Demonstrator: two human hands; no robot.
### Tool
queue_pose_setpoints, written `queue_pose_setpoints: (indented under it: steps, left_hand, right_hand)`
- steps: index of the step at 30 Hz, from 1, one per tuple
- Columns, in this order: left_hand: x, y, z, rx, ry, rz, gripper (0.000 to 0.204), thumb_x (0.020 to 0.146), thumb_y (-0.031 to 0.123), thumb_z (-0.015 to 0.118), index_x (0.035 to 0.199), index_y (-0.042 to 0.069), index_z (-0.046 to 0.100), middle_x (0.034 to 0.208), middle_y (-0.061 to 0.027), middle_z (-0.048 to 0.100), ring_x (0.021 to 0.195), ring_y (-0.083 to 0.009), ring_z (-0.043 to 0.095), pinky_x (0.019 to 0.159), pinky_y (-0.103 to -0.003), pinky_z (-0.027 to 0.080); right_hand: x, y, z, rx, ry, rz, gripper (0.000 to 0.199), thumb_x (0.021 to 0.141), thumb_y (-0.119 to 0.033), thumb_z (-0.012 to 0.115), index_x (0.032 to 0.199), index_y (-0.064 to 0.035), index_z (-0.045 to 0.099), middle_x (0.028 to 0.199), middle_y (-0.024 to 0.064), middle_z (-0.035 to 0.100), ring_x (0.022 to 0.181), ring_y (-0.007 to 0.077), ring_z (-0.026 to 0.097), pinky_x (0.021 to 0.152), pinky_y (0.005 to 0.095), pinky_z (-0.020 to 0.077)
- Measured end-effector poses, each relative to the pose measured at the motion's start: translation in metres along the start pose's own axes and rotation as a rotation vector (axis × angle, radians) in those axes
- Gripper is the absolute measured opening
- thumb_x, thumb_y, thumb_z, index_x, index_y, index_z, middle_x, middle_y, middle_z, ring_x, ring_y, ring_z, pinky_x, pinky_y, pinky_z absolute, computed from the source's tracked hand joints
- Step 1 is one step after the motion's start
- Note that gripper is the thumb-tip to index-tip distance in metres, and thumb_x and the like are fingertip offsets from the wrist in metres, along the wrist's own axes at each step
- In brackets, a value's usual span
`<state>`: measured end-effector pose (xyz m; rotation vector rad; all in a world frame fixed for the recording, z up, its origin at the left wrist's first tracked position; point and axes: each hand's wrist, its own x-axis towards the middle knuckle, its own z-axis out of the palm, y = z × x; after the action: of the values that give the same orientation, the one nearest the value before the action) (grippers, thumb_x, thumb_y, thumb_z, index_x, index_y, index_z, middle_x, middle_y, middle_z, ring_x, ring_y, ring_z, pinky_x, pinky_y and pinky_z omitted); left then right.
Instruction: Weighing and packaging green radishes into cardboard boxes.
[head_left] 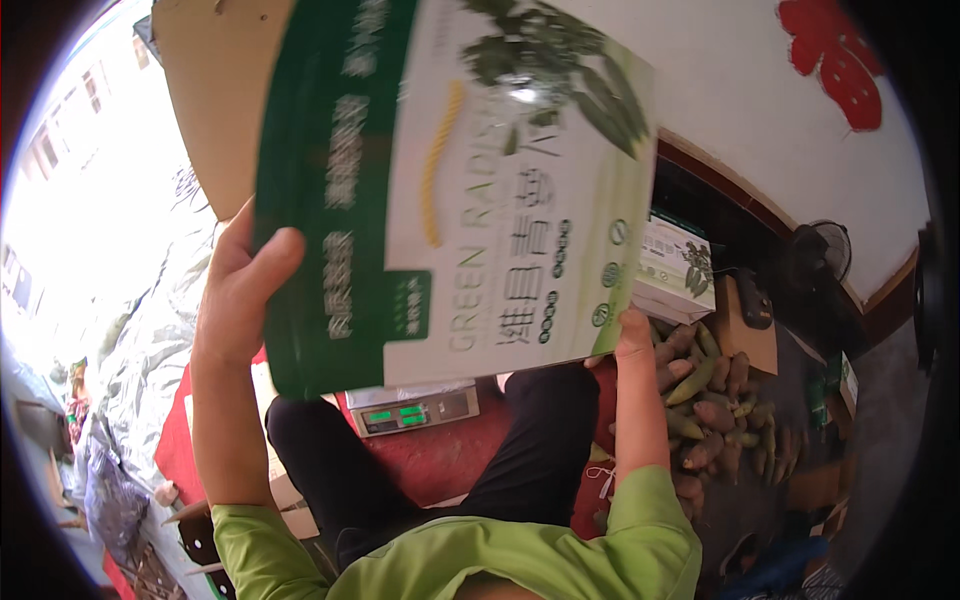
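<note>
Both hands hold up a printed white and green cardboard gift box (520, 230) with a yellow rope handle, tilted on its side in front of me. My left hand (250, 280) grips its dark green edge, thumb over the front and the other fingers mostly hidden behind. At the opposite lower corner, my right hand (632, 338) is closed on the box, its fingers partly out of sight. Below the box, between my knees, a digital scale (418, 412) with lit green displays sits on a red surface; the box covers part of it.
A heap of green and reddish-brown root vegetables (712, 425) lies to my right. Behind it stand a similar printed box (672, 262) and a small fan (828, 248). Plain brown cardboard (215, 90) rises at the far left, with crumpled plastic sheeting (150, 370) nearer me.
</note>
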<state>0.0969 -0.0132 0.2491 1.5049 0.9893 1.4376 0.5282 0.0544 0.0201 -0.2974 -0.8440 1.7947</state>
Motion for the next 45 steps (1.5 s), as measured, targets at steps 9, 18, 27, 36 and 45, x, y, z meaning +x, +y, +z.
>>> queue_pose_setpoints:
  steps: [9,18,27,36,45]
  left_hand:
    - [-0.014,-0.03,-0.037,-0.054,0.099,-0.329,0.027,0.085,0.008,0.063,0.109,-0.004,0.06,0.093,-0.0095,0.068,0.075,-0.0132,0.065,0.068,-0.026,0.054]
    - [-0.022,-0.118,-0.015,0.998,-0.343,-0.076,0.023,0.083,0.006,0.056,0.105,0.004,0.065,0.09,-0.0186,0.065,0.083,-0.0362,0.063,0.075,-0.039,0.05]
    - [-0.049,-0.164,-0.021,1.205,-0.523,-0.098,0.031,0.08,0.007,0.052,0.109,0.011,0.063,0.095,-0.009,0.066,0.089,-0.0293,0.064,0.074,-0.039,0.05]
    - [-0.062,-0.198,-0.014,1.377,-0.471,-0.067,0.031,0.084,0.008,0.049,0.111,0.015,0.061,0.095,-0.0061,0.064,0.092,-0.0271,0.063,0.074,-0.039,0.05]
    - [-0.069,-0.209,-0.027,1.279,-0.271,-0.175,0.023,0.086,0.005,0.057,0.107,0.01,0.066,0.104,-0.0102,0.066,0.09,-0.0287,0.065,0.078,-0.036,0.051]
  right_hand:
    - [0.072,0.024,0.071,-0.511,-0.075,0.477,0.087,0.08,-0.021,0.069,0.149,-0.0119,0.017,0.144,0.013,0.038,0.113,0.0221,0.055,0.078,0.0277,0.0501]
    - [0.113,0.095,0.048,-1.327,-0.093,0.681,0.079,0.075,-0.027,0.071,0.142,-0.0066,0.034,0.136,0.0167,0.046,0.111,0.0212,0.054,0.076,0.0293,0.0499]
    - [0.101,0.132,0.025,-1.571,-0.403,0.756,0.072,0.072,-0.032,0.071,0.131,0.0013,0.047,0.129,0.0216,0.052,0.119,0.0302,0.051,0.1,0.0343,0.0398]
    - [0.088,0.082,0.051,-1.454,-0.28,0.81,0.064,0.074,-0.032,0.068,0.128,-0.0015,0.052,0.129,0.0188,0.054,0.117,0.026,0.052,0.098,0.032,0.0411]
    - [-0.052,0.021,-0.054,-1.016,0.511,0.462,0.048,0.085,-0.029,0.062,0.13,-0.0133,0.052,0.107,0.0002,0.061,0.077,0.0092,0.052,0.062,0.0196,0.0435]
